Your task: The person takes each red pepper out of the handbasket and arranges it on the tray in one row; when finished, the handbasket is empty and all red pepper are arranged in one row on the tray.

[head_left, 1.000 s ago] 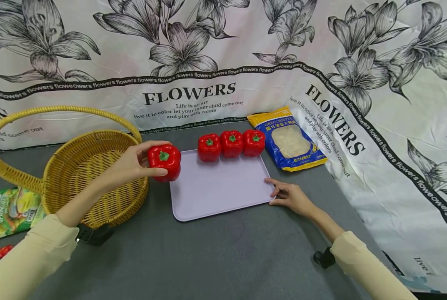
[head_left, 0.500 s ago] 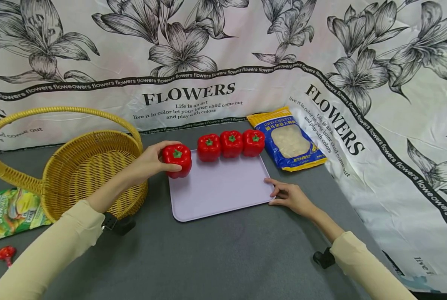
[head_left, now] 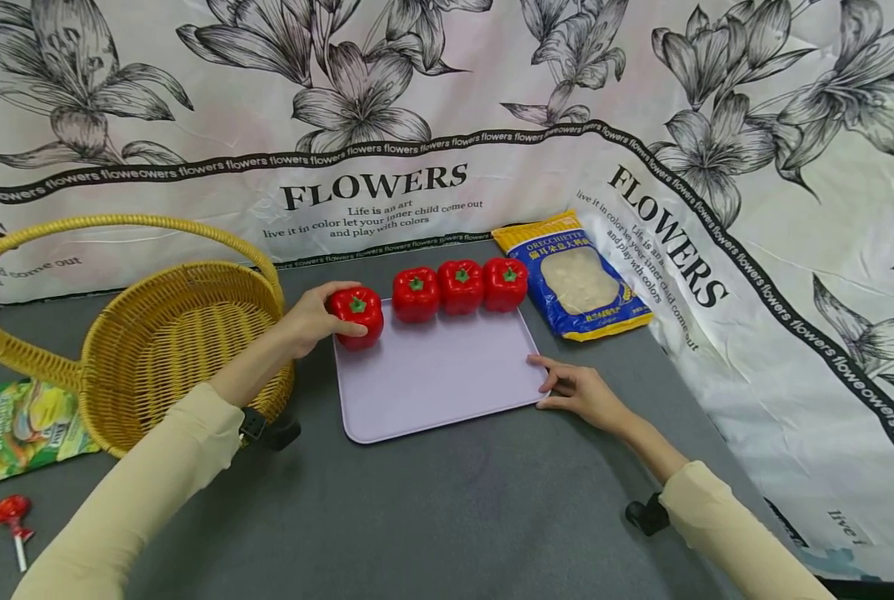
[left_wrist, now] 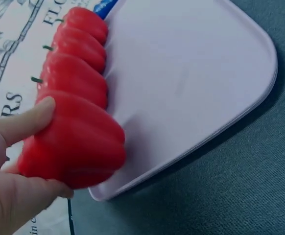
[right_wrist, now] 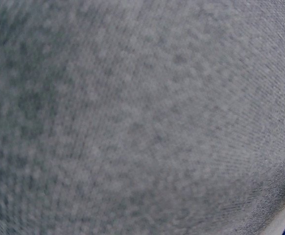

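Observation:
My left hand (head_left: 313,320) grips a red bell pepper (head_left: 358,310) by its sides, green stem up, over the back left corner of a pale lilac tray (head_left: 439,371). In the left wrist view, thumb and fingers lie on opposite sides of this pepper (left_wrist: 83,142), close to a neighbouring one. Three more red bell peppers (head_left: 461,288) stand in a row along the tray's back edge. My right hand (head_left: 585,396) holds the tray at its front right corner, fingers bent at the rim. The right wrist view shows mostly grey cloth, without the hand.
A yellow wicker basket (head_left: 94,375) with a tall handle stands left of the tray. Beside it lie a green candy bag (head_left: 30,425) and a red lollipop (head_left: 13,521). A blue and yellow pasta bag (head_left: 576,279) lies at the tray's back right.
My left hand has carried the bell pepper rightward from beside the basket and then lowered it at the tray's back left corner. The right hand has stayed at the tray.

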### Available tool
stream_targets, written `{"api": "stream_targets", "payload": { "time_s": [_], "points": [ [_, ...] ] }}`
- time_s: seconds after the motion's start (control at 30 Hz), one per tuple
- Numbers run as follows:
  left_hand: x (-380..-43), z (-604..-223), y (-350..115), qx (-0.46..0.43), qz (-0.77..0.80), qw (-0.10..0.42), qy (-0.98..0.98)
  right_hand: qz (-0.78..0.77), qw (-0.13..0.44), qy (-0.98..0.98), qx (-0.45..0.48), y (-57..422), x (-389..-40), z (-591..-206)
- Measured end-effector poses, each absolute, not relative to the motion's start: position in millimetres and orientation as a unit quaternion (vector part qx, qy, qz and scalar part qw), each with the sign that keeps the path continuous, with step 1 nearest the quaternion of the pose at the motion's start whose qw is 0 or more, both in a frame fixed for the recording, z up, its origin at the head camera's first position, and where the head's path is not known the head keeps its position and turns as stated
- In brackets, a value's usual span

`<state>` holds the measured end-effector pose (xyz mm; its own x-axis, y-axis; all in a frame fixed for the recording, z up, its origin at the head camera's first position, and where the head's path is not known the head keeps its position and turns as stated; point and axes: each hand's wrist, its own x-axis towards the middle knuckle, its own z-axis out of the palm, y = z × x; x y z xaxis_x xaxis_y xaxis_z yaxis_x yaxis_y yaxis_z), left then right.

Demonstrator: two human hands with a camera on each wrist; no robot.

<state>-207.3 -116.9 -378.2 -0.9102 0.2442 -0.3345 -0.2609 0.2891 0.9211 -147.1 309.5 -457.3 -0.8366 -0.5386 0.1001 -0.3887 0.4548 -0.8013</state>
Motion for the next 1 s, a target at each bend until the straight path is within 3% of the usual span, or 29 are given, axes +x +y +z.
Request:
{"api": "stream_targets", "payload": {
  "time_s": [1.0],
  "points": [
    [-212.1, -383.8, -133.4, 0.118, 0.520, 0.169, 0.829, -0.441, 0.084, 0.852, -0.269, 307.8, -147.6, -456.5]
  ]
}}
